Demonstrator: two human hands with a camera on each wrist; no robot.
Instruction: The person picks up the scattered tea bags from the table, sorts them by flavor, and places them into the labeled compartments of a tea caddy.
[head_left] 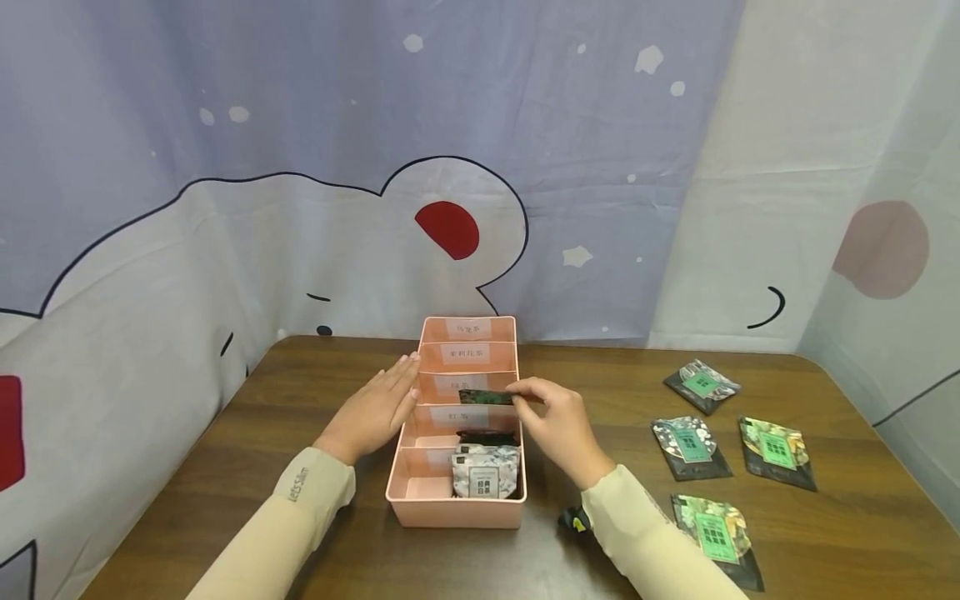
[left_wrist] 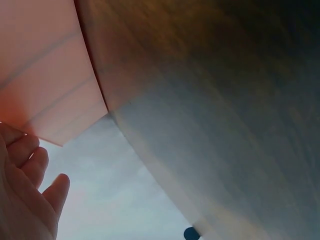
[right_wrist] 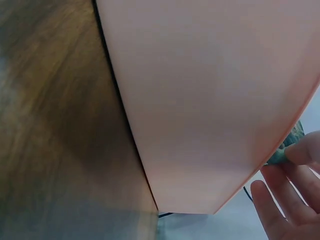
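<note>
A long pink divided box [head_left: 461, 512] stands on the table, its compartments marked with paper labels. My right hand [head_left: 558, 425] pinches the right end of a dark green tea sachet [head_left: 483, 397] at the middle compartment. That sachet's edge also shows above the box wall in the right wrist view [right_wrist: 295, 135]. With fingers extended, my left hand [head_left: 378, 408] touches the box's left rim. White-patterned tea sachets [head_left: 487, 479] stand upright on the right of the front compartment. Just behind them, a dark sachet [head_left: 487, 437] sits in the second compartment from the front.
Several loose tea sachets lie flat on the table's right side, among them a grey-patterned one [head_left: 702, 384] at the back and a green one [head_left: 716, 537] nearest me. A small black object [head_left: 574, 520] shows by my right sleeve. A patterned curtain [head_left: 585, 167] hangs behind the table [head_left: 322, 367].
</note>
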